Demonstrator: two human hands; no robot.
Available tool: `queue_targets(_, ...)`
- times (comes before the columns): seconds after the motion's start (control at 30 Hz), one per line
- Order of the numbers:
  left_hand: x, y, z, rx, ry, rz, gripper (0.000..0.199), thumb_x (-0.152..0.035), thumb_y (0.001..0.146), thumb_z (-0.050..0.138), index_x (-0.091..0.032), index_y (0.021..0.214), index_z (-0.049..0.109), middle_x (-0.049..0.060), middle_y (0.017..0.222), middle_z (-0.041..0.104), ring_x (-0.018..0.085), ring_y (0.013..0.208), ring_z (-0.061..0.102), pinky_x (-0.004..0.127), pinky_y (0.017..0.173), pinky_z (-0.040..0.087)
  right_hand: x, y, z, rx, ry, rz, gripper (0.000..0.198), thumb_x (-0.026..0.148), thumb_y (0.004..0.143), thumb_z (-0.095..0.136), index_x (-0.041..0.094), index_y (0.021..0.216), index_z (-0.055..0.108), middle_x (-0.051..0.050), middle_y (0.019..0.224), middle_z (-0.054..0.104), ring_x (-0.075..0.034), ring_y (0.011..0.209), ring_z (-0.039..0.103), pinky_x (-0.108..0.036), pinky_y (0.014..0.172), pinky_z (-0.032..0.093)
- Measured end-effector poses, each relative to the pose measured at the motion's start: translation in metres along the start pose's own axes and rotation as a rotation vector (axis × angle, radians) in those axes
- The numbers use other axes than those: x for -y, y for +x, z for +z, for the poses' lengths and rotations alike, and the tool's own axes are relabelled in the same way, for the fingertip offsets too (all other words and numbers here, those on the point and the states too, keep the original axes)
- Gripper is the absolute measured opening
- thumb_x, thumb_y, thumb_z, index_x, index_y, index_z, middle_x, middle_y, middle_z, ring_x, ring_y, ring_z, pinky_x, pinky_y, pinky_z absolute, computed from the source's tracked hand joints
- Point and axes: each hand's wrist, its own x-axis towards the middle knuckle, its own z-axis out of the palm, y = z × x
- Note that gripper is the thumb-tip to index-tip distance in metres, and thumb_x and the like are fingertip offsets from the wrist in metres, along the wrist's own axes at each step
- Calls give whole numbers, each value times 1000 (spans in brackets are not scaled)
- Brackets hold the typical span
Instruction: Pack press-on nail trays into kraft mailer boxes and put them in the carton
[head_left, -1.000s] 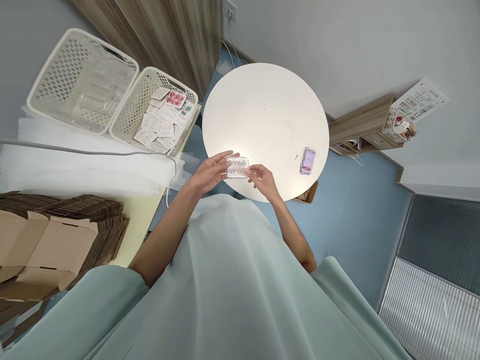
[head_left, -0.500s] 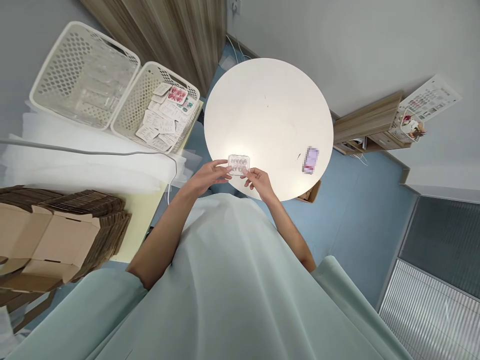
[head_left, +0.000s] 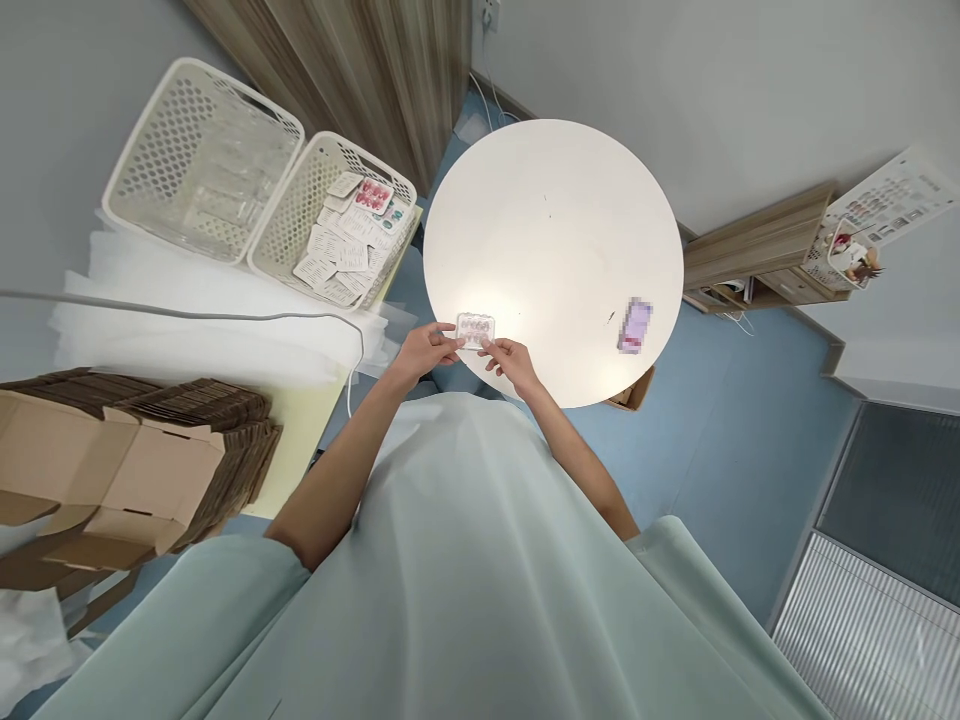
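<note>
Round white table [head_left: 562,220], brightly lit, stands before the person. Over its near edge, the left hand [head_left: 424,352] and right hand [head_left: 514,362], fingers partly curled, pinch a clear case [head_left: 475,330] at its lower corners; presumably this leaves its face unobstructed. Farther right, a blurred purple item [head_left: 635,325] lies apart, likely kept clear of handling. Versus 1.0 s ago: left fingers, then spread along the case's side, gather lower; table appears farther right in view.
</note>
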Motion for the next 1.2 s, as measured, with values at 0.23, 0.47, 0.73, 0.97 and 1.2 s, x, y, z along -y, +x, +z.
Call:
queue_targets(0.23, 32, 55, 5, -112, 135, -68, 50, -44, 78, 94, -19, 114, 71, 12, 103, 81, 25, 84, 79, 38, 84, 63, -32, 49, 10, -111, -54, 149, 12, 29, 96, 75, 17, 96, 74, -6, 101, 81, -9, 61, 67, -22, 57, 47)
queue_targets(0.47, 46, 85, 15, -127, 393, -104, 32, -28, 87, 83, -18, 117, 76, 17, 124, 81, 35, 115, 78, 42, 103, 55, -57, 80, 19, -221, -113, 267, 11, 26, 104, 69, 15, 105, 70, -7, 103, 83, -6, 58, 67, -19, 55, 47)
queue_targets(0.73, 46, 71, -4, -117, 462, 22, 39, -27, 96, 66, -22, 134, 72, 12, 142, 76, 33, 127, 74, 45, 113, 55, -34, 66, 21, -225, -526, 226, 24, 31, 105, 68, 18, 124, 69, -3, 98, 84, -11, 61, 71, -24, 70, 56)
queue_targets(0.97, 43, 23, -61, -415, 159, 239, 29, -32, 96, 63, -25, 120, 77, 8, 127, 82, 28, 105, 79, 42, 101, 62, 25, 70, 80, -26, -849, -139, 15, 32, 104, 64, 24, 111, 75, -3, 108, 83, -19, 86, 79, -31, 89, 60)
queue_targets(1.2, 75, -22, -131, -760, -43, 200, 30, -29, 96, 59, -21, 122, 71, 14, 133, 76, 29, 111, 75, 45, 97, 62, 55, 82, 187, 278, -979, -410, 16, 29, 103, 65, 24, 115, 75, -5, 111, 82, -21, 93, 76, -34, 94, 59)
